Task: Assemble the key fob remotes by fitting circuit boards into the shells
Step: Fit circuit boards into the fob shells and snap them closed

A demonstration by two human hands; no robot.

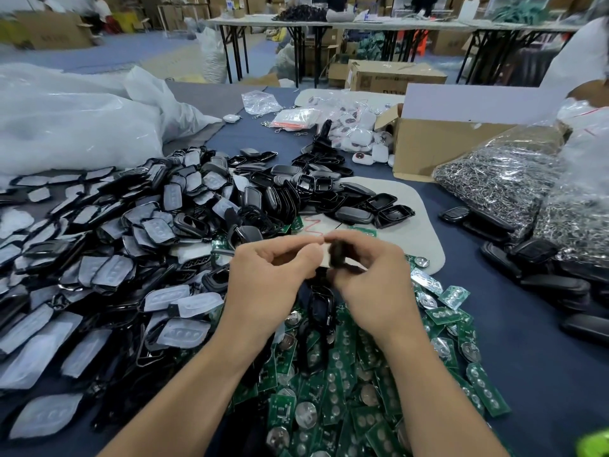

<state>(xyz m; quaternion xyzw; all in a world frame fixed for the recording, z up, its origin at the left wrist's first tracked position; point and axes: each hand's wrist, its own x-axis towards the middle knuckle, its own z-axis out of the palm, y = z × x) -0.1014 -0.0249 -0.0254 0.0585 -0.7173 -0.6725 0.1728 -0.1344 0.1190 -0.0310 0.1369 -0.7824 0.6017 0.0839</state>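
Note:
My right hand (372,275) pinches a small black key fob shell (337,253), blurred, held above the table. My left hand (270,275) is beside it with fingers curled, its thumb and fingertips meeting the shell's left edge; whether it grips the shell is unclear. Below both hands lies a heap of green circuit boards (333,390) with round coin cells. A big pile of black shells with grey button pads (131,258) spreads to the left. More empty black shells (329,189) lie behind the hands.
A white mat (415,225) lies under the far shells. An open cardboard box (438,143) and bags of metal key rings (514,183) stand at right, assembled black fobs (543,272) beside them. White plastic bags (75,123) fill the back left. Another person's sleeve (580,57) shows far right.

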